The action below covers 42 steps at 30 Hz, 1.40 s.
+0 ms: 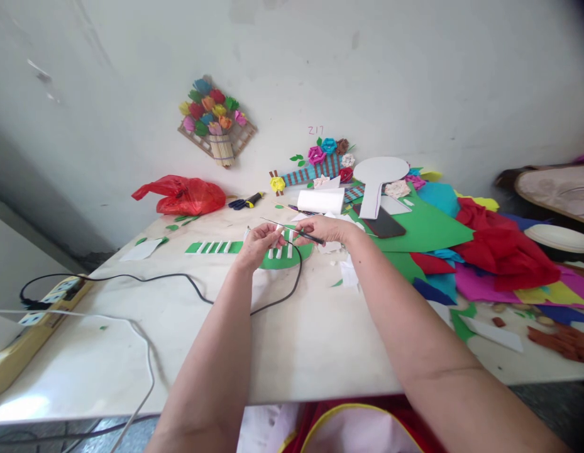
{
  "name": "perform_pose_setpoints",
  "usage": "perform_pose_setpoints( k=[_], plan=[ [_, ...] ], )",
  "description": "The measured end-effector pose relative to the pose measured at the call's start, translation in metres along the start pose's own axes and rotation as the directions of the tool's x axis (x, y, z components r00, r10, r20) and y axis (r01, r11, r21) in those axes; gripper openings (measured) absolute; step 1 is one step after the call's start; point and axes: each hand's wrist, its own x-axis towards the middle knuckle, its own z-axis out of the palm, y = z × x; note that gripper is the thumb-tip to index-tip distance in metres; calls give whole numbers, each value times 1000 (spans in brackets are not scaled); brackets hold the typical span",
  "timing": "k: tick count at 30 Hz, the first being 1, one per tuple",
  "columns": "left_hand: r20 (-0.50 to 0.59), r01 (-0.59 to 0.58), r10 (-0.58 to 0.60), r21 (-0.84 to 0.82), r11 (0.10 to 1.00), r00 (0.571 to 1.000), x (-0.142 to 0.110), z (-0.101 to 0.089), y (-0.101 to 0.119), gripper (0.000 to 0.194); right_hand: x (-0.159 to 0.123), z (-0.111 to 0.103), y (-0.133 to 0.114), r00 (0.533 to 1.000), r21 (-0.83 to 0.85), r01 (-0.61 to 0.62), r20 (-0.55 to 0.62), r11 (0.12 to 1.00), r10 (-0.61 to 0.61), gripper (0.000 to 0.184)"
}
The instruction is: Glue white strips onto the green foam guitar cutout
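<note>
My left hand (261, 244) is closed in a pinch on a small white paper stick near the table's middle. My right hand (322, 229) is closed around scissors (292, 230), whose thin blades point left toward the left fingers. Just beyond the hands lies a green paper piece (285, 259) with white sticks standing across it. To its left lies a green strip (215, 248) with several white sticks glued on.
A black cable (188, 283) loops across the table to a power strip (34, 314) at the left edge. A red plastic bag (185, 195), a white paper roll (320, 201), paper flower crafts (320, 165) and a heap of coloured paper (484, 251) fill the back and right.
</note>
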Motion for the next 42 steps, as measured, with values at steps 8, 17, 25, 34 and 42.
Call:
perform_pose_setpoints(
  k=[8, 17, 25, 34, 42],
  plan=[
    [9, 7, -7, -29, 1000, 1000, 0, -1, 2, 21, 0, 1, -2, 999, -26, -7, -44, 1000, 6, 42],
    [-14, 48, -49, -82, 996, 999, -2, -1, 8, 22, 4, 3, 0, 990, 114, 138, -57, 984, -132, 39],
    [63, 66, -60, -97, 993, 996, -4, 0, 8, 20, 7, 5, 2, 989, 66, 135, -71, 989, -130, 40],
    [50, 66, -60, -129, 989, 997, -3, 0, 8, 21, 6, 4, 2, 986, 123, 161, -73, 979, -153, 38],
    [0, 63, -64, -145, 987, 998, 0, 3, 3, 25, 6, -2, 12, 912, 217, 111, -410, 970, -13, 39]
  ],
)
